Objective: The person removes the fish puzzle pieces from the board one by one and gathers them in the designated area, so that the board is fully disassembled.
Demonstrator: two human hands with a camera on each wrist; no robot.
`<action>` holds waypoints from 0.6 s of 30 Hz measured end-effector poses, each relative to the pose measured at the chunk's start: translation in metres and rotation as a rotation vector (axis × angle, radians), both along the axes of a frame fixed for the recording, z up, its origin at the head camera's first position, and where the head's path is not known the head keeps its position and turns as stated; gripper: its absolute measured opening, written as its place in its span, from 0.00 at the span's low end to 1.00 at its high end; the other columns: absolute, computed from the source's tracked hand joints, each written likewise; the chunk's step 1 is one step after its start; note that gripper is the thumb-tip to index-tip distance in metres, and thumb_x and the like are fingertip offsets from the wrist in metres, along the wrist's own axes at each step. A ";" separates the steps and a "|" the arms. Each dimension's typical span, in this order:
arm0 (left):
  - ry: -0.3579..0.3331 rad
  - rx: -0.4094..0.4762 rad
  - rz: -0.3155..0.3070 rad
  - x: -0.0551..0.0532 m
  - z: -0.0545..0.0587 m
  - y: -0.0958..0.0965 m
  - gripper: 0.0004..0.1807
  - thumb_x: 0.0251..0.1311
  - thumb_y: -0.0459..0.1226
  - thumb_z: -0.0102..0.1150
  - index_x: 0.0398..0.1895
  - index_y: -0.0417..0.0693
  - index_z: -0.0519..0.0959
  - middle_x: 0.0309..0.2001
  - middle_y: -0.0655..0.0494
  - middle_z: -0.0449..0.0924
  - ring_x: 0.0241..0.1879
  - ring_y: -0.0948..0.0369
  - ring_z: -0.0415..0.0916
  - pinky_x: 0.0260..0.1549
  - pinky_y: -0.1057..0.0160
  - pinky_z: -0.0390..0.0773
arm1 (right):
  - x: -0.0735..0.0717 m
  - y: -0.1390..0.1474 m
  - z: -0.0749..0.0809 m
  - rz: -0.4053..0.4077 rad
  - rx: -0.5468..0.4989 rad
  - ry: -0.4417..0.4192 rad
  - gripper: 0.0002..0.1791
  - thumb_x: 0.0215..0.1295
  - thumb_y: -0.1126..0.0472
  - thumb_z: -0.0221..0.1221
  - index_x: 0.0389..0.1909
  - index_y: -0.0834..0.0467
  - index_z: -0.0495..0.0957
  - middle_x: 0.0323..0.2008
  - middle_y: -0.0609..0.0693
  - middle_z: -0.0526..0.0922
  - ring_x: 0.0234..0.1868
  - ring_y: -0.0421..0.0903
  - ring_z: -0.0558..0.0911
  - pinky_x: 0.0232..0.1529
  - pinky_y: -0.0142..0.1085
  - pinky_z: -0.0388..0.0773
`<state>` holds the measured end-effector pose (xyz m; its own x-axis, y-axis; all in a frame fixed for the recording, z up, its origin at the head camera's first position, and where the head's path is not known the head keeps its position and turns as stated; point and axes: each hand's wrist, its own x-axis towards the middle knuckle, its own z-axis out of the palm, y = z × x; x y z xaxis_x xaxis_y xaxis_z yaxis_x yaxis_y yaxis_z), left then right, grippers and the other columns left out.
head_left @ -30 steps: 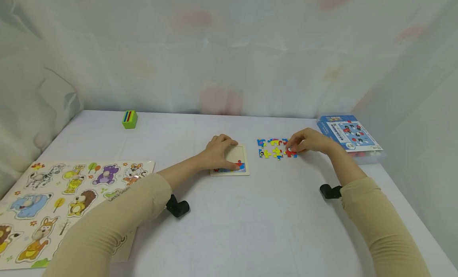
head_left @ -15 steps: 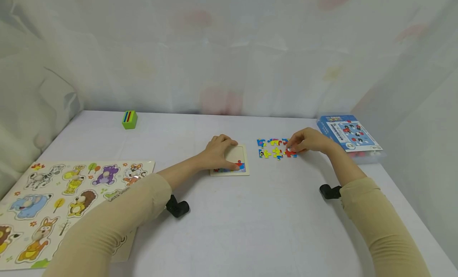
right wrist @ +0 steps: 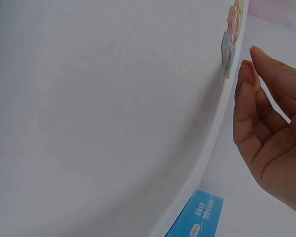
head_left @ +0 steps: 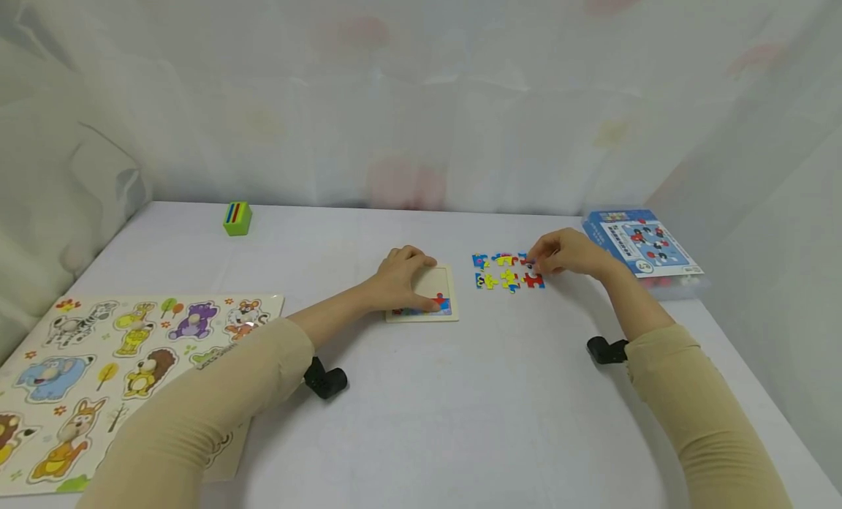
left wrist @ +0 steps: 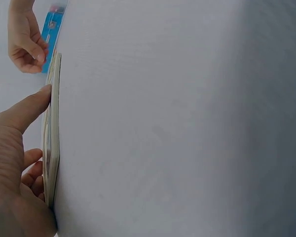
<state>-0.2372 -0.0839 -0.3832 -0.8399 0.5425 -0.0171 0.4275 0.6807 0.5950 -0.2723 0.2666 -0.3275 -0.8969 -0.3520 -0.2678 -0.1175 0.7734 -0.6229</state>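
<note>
A small wooden puzzle tray (head_left: 449,275) lies mid-table, with blue and red pieces (head_left: 444,302) fitted along its near side. My left hand (head_left: 400,278) rests across it, thumb on the picture and fingers at the far edge. To the right lie several loose jigsaw pieces in two rows, among them a yellow one (head_left: 509,278) and a red one (head_left: 533,281). My right hand (head_left: 567,250) is at the right end of the rows, fingertips bent close over the far-right piece. In the right wrist view, nothing shows between thumb (right wrist: 276,71) and fingers.
A large animal picture board (head_left: 150,348) covers the table's left front, partly under the left sleeve. A green block (head_left: 237,219) stands at the far left. A blue boxed set (head_left: 641,246) lies at the back right, beside the right forearm.
My right hand has shifted slightly away from me, from over the red piece toward the far row, leaving more of the red piece showing. My left hand and the tray stay put.
</note>
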 end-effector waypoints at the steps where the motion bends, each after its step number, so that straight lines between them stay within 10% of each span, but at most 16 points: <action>1: -0.002 -0.002 0.000 0.000 0.000 0.000 0.47 0.46 0.56 0.73 0.69 0.49 0.67 0.68 0.46 0.62 0.68 0.47 0.56 0.67 0.44 0.59 | 0.000 -0.001 0.001 -0.001 -0.004 0.001 0.15 0.64 0.63 0.63 0.49 0.64 0.81 0.37 0.56 0.81 0.37 0.47 0.78 0.39 0.34 0.79; 18: -0.044 -0.040 -0.021 0.002 0.016 -0.012 0.51 0.45 0.57 0.74 0.72 0.47 0.63 0.69 0.48 0.60 0.69 0.48 0.54 0.67 0.46 0.64 | 0.023 -0.073 0.012 0.085 -0.013 0.096 0.13 0.67 0.59 0.59 0.50 0.57 0.82 0.42 0.52 0.85 0.39 0.51 0.82 0.43 0.42 0.81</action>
<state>-0.2351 -0.0962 -0.3677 -0.8262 0.5582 -0.0756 0.4162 0.6953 0.5859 -0.2495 0.1933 -0.3155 -0.8848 -0.4308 -0.1775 -0.2417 0.7500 -0.6157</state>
